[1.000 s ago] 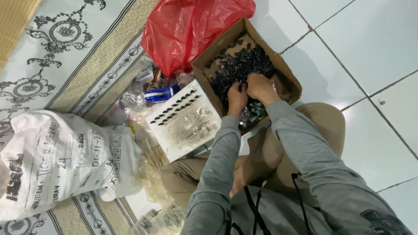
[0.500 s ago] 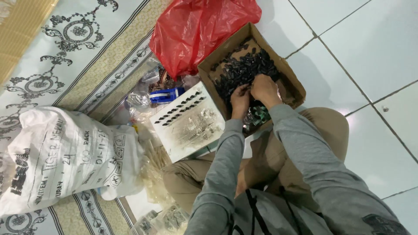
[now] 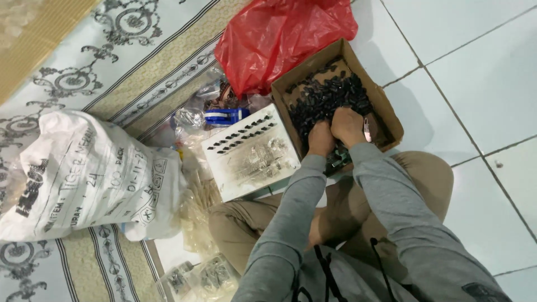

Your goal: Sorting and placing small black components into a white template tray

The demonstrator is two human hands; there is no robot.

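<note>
A brown cardboard box point(image 3: 385, 106) sits on the floor in front of my crossed legs, filled with several small black parts point(image 3: 327, 95). Both my hands are down in the box among the parts. My left hand point(image 3: 321, 138) is curled at the near edge of the pile. My right hand point(image 3: 348, 126) lies beside it, fingers bent over the parts. What the fingers grip is hidden. A white board point(image 3: 251, 154) with rows of black parts stuck in it lies left of the box.
A red plastic bag point(image 3: 279, 39) lies behind the box. A large white printed sack point(image 3: 84, 179) rests on the patterned mat at left. Clear plastic bags point(image 3: 198, 207) and a blue tape roll point(image 3: 224, 116) lie between them. White floor tiles point(image 3: 475, 67) spread to the right.
The view has shifted slightly, so the box and bags sit a little more to the right. Both hands stay in the box, moving slightly among the black parts.
</note>
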